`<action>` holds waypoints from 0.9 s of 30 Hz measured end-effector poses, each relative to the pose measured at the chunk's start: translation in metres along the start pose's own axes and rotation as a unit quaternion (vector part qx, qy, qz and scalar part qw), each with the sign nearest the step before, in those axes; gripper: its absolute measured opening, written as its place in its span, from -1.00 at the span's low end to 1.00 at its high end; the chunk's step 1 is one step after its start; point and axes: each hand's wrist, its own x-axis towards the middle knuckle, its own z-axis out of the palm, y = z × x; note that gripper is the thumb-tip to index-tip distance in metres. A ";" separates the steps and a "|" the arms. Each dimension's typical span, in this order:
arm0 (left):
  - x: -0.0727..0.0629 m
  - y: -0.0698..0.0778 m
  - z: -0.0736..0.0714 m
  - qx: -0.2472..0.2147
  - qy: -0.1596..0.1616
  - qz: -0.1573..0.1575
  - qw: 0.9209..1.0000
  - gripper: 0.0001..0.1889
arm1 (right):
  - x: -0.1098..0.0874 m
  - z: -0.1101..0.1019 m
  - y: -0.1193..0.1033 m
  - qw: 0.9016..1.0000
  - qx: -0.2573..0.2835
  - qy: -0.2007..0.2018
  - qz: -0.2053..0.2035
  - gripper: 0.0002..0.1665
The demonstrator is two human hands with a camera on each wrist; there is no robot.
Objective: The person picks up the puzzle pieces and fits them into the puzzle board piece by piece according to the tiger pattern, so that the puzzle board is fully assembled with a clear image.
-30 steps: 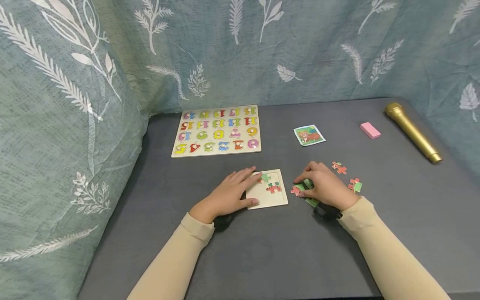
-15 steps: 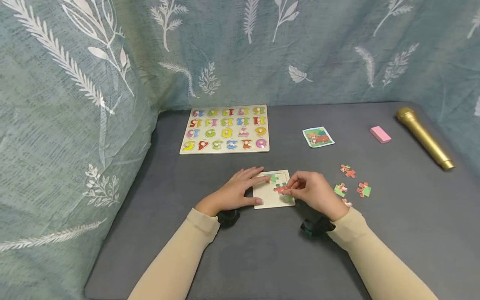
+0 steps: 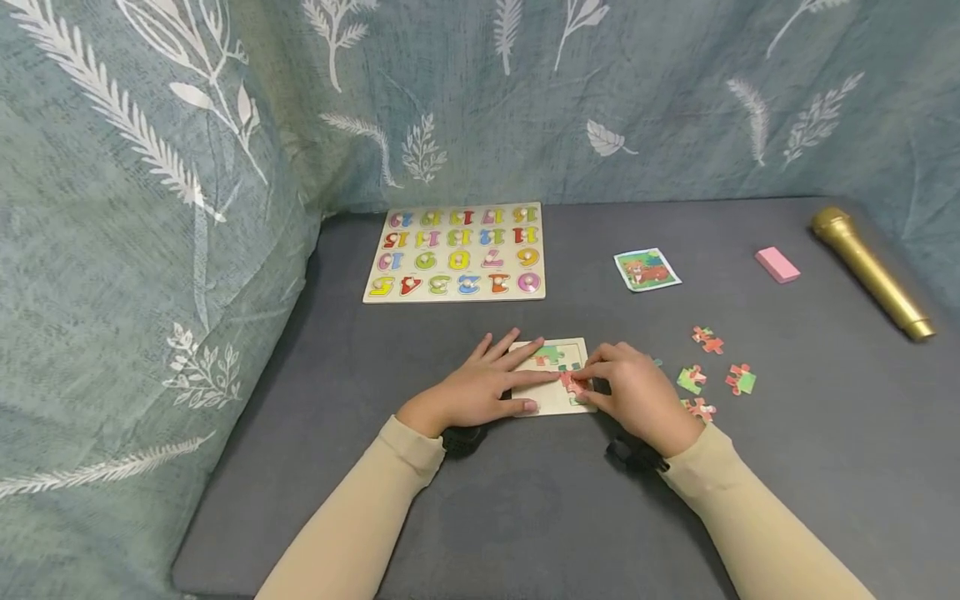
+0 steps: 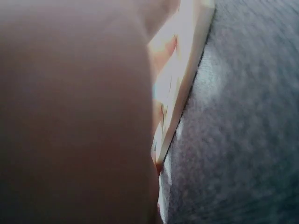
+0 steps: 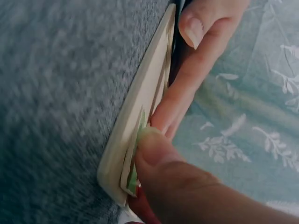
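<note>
The spread left hand rests on the square pale-wood tray; the right hand pinches a flat red-and-green jigsaw piece. Skewed pressing could jam it.

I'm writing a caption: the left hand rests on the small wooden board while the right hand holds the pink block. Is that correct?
Not quite: the head view shows the right hand holding a puzzle piece, not the pink block. The left hand does rest on the small wooden board.
</note>
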 end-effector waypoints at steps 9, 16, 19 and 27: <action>-0.002 0.002 0.000 -0.002 0.000 0.000 1.000 -0.37 | -0.004 0.000 -0.008 1.000 0.003 -0.014 0.004 -0.71; 0.000 0.000 0.000 -0.006 0.005 0.005 1.000 -0.37 | -0.002 0.002 -0.010 0.999 -0.046 0.008 -0.007 -0.72; 0.000 -0.001 0.000 -0.007 0.005 0.008 1.000 -0.37 | -0.001 0.003 -0.010 0.998 -0.055 0.010 -0.033 -0.73; 0.000 -0.002 0.000 -0.013 0.005 0.011 1.000 -0.37 | -0.006 0.002 -0.016 0.996 -0.073 0.010 -0.049 -0.68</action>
